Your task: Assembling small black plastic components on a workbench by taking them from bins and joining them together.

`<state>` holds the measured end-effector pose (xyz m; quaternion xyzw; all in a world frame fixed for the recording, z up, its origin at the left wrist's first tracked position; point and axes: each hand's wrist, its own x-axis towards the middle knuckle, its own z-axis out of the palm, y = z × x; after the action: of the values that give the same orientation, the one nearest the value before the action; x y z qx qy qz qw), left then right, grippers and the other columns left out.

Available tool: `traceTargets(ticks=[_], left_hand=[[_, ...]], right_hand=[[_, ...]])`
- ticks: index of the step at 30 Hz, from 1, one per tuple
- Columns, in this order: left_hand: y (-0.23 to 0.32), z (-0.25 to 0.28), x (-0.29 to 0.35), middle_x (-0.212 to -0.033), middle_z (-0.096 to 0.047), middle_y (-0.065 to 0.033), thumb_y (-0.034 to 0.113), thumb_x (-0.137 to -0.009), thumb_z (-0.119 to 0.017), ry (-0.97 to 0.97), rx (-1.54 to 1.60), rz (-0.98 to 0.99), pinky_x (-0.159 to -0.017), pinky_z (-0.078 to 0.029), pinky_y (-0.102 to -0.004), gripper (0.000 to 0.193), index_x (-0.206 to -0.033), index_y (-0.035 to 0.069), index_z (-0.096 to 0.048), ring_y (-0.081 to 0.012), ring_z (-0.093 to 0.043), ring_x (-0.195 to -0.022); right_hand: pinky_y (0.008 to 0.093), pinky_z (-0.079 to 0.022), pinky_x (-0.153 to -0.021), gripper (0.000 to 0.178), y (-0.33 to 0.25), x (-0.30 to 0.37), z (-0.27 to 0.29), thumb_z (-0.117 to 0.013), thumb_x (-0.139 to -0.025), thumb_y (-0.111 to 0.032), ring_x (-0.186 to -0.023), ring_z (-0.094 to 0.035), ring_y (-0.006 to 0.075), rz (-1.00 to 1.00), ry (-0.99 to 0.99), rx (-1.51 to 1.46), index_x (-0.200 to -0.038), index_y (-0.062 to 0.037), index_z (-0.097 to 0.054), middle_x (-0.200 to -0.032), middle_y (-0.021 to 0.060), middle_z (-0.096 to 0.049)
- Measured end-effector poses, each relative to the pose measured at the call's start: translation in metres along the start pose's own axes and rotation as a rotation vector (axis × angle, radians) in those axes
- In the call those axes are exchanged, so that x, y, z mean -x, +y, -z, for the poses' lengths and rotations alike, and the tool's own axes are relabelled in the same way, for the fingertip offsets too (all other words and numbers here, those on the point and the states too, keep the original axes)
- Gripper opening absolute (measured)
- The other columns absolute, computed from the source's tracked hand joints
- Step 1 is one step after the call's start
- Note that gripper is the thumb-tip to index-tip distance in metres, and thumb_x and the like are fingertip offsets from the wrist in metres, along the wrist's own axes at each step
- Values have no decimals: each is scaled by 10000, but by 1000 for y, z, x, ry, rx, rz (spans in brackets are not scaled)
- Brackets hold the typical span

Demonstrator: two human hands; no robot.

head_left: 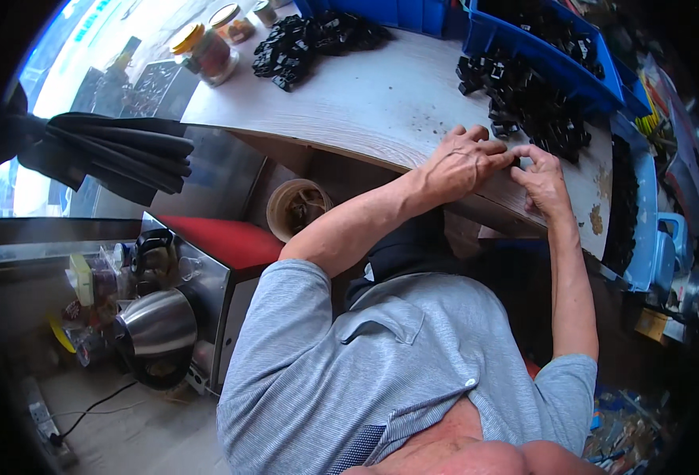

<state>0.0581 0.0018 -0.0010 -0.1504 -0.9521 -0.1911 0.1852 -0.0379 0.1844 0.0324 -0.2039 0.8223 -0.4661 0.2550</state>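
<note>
My left hand [466, 164] is at the front edge of the white table [373, 99], its fingers bent and its fingertips closed towards the right hand. Facing it, my right hand [542, 182] has curled fingers with thumb and forefinger drawn together. Between the two sets of fingertips there seems to be something small and dark, too hidden to name. Just beyond both hands lies a heap of small black plastic parts [527, 95]. A second pile of such black parts [310, 43] is farther off, at the table's far left.
A blue bin [539, 39] holding more black parts stands behind the heap. Another blue bin [381, 12] is at the back. Glass jars [207, 55] sit at the table's left corner. Below are a bucket [274, 210] and a red-topped cabinet [215, 237] with a metal kettle [155, 324] beside it.
</note>
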Motion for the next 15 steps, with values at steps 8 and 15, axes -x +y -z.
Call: traceTargets(ticks=[8, 15], left_hand=[[-104, 61, 63, -1126, -670, -157, -122, -761, -617, 821, -176, 268, -931, -494, -410, 398, -1110, 55, -688, -347, -613, -1028], [-183, 108, 114, -1149, -717, -35, 200, -865, -688, 377, -756, 626, -967, -472, -425, 235, -1087, 143, -739, -303, -628, -1076]], right_hand=[[231, -413, -385, 359, 12, 16, 6, -774, -820, -153, -398, -475, 65, 37, 94, -113, -1114, 0, -636, -537, -54, -471], [300, -561, -508, 412, 37, 31, 54, -776, -835, -200, -424, -517, 113, -51, 256, -434, -1144, -16, -575, -524, -18, -451]])
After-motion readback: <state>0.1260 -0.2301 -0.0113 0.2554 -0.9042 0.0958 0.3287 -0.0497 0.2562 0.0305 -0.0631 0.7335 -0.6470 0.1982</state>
